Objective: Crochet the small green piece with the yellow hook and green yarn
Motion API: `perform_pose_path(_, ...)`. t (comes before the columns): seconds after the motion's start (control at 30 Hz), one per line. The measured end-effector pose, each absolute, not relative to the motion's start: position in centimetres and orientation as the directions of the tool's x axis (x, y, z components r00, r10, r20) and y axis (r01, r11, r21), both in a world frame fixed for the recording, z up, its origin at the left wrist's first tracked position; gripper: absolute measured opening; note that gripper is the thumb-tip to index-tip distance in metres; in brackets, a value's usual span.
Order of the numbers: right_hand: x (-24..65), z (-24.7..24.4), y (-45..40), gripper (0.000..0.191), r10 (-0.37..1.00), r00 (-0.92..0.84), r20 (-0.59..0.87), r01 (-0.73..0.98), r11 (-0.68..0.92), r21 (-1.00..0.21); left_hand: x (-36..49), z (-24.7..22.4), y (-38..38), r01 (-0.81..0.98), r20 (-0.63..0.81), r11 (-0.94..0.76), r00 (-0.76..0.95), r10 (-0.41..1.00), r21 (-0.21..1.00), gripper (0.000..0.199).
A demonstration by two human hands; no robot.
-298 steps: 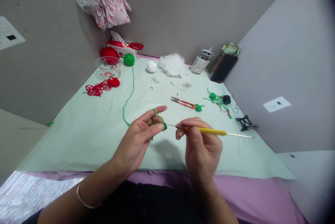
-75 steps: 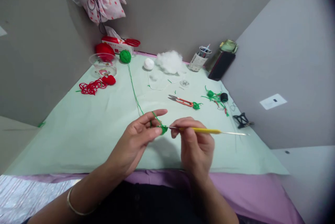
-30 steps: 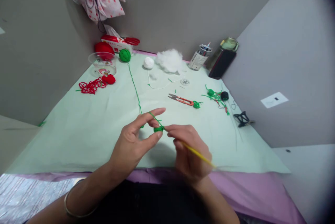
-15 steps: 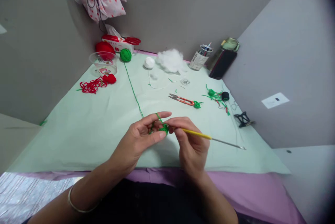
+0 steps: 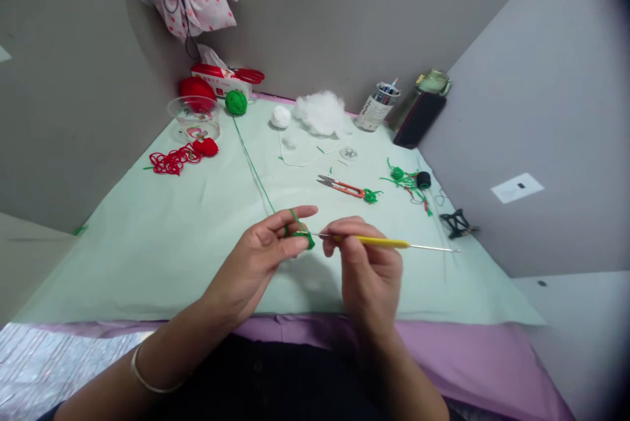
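My left hand [image 5: 260, 250] pinches a small green crochet piece [image 5: 309, 241] between thumb and fingers, its index finger stretched out with green yarn over it. That yarn runs back across the table to a green ball [image 5: 236, 103]. In my right hand [image 5: 369, 263] is a crochet hook with a yellow grip [image 5: 384, 242]. The hook's thin left end reaches into the green piece; its other metal end points right. Orange snips [image 5: 347, 187] lie beyond my hands, touching a small green yarn bundle [image 5: 370, 196].
Red yarn [image 5: 172, 160], a clear plastic tub [image 5: 194, 120] and a tissue box [image 5: 224, 82] stand at back left. White stuffing [image 5: 321, 113] and a white ball [image 5: 281, 117] lie at the back. A pen tin [image 5: 377, 108], phone [image 5: 419, 120] and black stand [image 5: 457, 224] are right.
My right hand has moved slightly right, away from my left. The hook has turned nearer to level, and its thin shaft now shows between my hands. The yarn strand has shifted slightly.
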State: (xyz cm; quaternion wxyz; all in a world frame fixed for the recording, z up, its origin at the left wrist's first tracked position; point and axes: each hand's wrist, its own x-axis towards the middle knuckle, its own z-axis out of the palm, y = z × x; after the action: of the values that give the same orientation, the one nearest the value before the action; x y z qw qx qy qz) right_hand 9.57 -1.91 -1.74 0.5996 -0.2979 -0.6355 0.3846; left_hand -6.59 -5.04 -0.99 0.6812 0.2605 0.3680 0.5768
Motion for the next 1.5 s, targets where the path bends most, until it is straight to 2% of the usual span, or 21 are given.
perform_pose_path(0.2, 9.5, -2.4, -1.6, 0.015, 0.899, -0.119, 0.421, -0.179, 0.398, -0.900, -6.8, -0.8, -5.4, -0.495, -0.150, 0.186, 0.113, 0.982, 0.849, 0.026)
perform_pose_path(0.43, 9.5, -2.1, -1.1, 0.023, 0.937, -0.139, 0.319, -0.298, 0.268, -0.916, -7.5, -0.8, -5.5, -0.386, -0.161, 0.175, 0.067, 0.985, 0.906, 0.031)
perform_pose_path(0.53, 9.7, -1.8, -1.4, 0.024, 0.927, -0.158, 0.340, -0.274, 0.289, -0.917, -7.8, -0.9, -5.7, -0.340, -0.117, 0.129, 0.054, 0.992, 0.932, 0.030)
perform_pose_path(0.63, 10.1, -1.4, -2.0, 0.021, 0.888, -0.156, 0.433, -0.152, 0.412, -0.899, -8.0, -1.0, -5.7, -0.247, -0.086, 0.091, 0.029, 0.996, 0.965, 0.030)
perform_pose_path(0.73, 10.4, -1.4, -2.5, 0.022, 0.787, -0.202, 0.583, 0.036, 0.601, -0.799, -7.9, -0.9, -5.7, -0.129, -0.036, 0.035, -0.009, 0.999, 0.991, 0.028)
perform_pose_path(0.87, 10.2, -2.4, -2.7, 0.030, 0.584, -0.303, 0.753, 0.200, 0.812, -0.549, -6.8, -0.4, -5.9, -0.017, 0.120, -0.124, -0.160, 0.980, 0.992, 0.021)
perform_pose_path(0.93, 10.1, -3.0, -2.7, 0.033, 0.503, -0.329, 0.799, 0.326, 0.855, -0.404, -6.3, -0.4, -6.0, -0.074, 0.111, -0.129, -0.209, 0.972, 0.989, 0.026)
perform_pose_path(1.0, 10.0, -3.4, -2.7, 0.035, 0.463, -0.326, 0.824, 0.404, 0.857, -0.321, -6.2, -0.5, -6.0, -0.284, -0.028, -0.014, -0.145, 0.989, 0.959, 0.040)
perform_pose_path(1.03, 10.1, -3.4, -2.7, 0.036, 0.473, -0.311, 0.824, 0.400, 0.852, -0.337, -6.2, -0.5, -5.9, -0.405, -0.120, 0.082, -0.069, 0.990, 0.911, 0.048)
perform_pose_path(1.1, 10.1, -3.0, -2.7, 0.033, 0.556, -0.236, 0.797, 0.303, 0.822, -0.483, -6.5, -0.7, -5.6, -0.567, -0.232, 0.234, 0.076, 0.970, 0.790, 0.052)
perform_pose_path(1.17, 10.1, -2.4, -2.6, 0.028, 0.676, -0.123, 0.726, 0.131, 0.737, -0.663, -6.8, -0.7, -5.4, -0.616, -0.248, 0.259, 0.106, 0.963, 0.744, 0.048)
perform_pose_path(1.23, 9.9, -1.9, -2.3, 0.024, 0.769, -0.063, 0.637, -0.032, 0.636, -0.771, -6.9, -0.7, -5.3, -0.608, -0.219, 0.208, 0.056, 0.974, 0.767, 0.047)
perform_pose_path(1.3, 9.6, -1.7, -2.0, 0.021, 0.811, -0.090, 0.578, -0.107, 0.569, -0.815, -6.9, -0.7, -5.3, -0.572, -0.182, 0.174, 0.043, 0.982, 0.802, 0.044)
perform_pose_path(1.37, 9.3, -1.7, -1.8, 0.019, 0.810, -0.142, 0.570, -0.110, 0.559, -0.822, -6.8, -0.8, -5.5, -0.526, -0.142, 0.154, 0.063, 0.988, 0.836, 0.040)
perform_pose_path(1.5, 9.2, -2.2, -2.2, 0.025, 0.743, -0.174, 0.646, 0.022, 0.659, -0.752, -6.4, -1.0, -5.5, -0.459, -0.120, 0.102, -0.011, 0.993, 0.883, 0.039)
